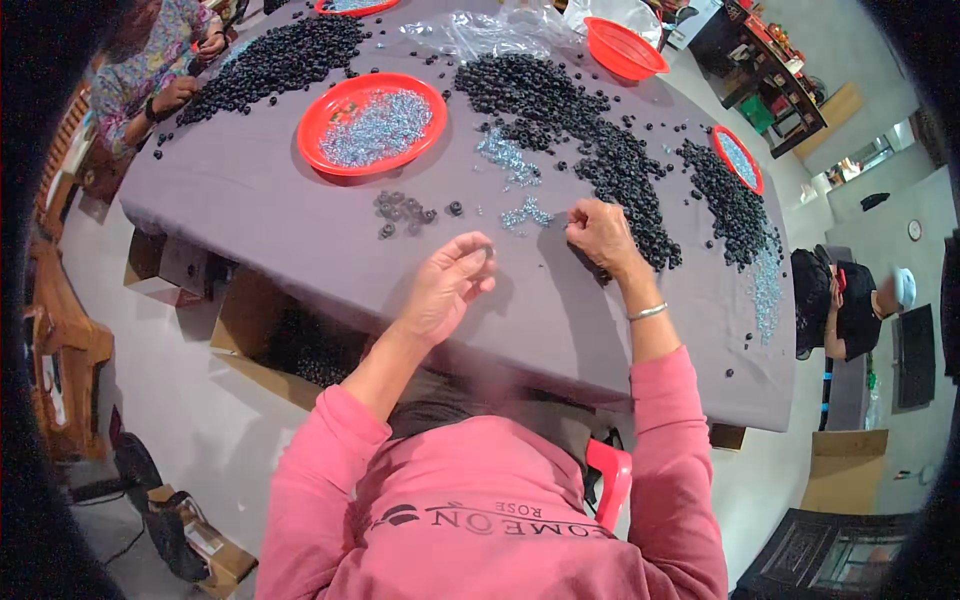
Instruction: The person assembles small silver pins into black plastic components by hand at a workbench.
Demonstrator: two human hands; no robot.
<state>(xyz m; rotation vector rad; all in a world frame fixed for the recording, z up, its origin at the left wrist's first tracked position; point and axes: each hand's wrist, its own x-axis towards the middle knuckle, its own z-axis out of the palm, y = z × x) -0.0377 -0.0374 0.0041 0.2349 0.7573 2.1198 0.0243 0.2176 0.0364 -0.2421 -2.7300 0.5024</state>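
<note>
My left hand (452, 283) is raised over the near edge of the table, its thumb and fingers pinched on a small black round piece (489, 252). To its right my right hand (602, 238) is closed in a pinch just above the cloth. Whatever its fingertips hold is too small to make out. Beside those fingertips lies a little scatter of shiny pale-blue pieces (527, 214), with a larger patch of them beyond. A long heap of black round pieces (625, 180) runs along the right of my right hand. Several blurred black pieces (400, 212) lie beyond my left hand.
On the grey tablecloth (230, 205) stands a red tray (310, 150) of pale-blue pieces. A red basket (625, 50) and clear plastic bags (490, 35) are at the far side. Another person's hand (175, 95) is by a black heap at far left. Cardboard boxes (245, 330) stand below.
</note>
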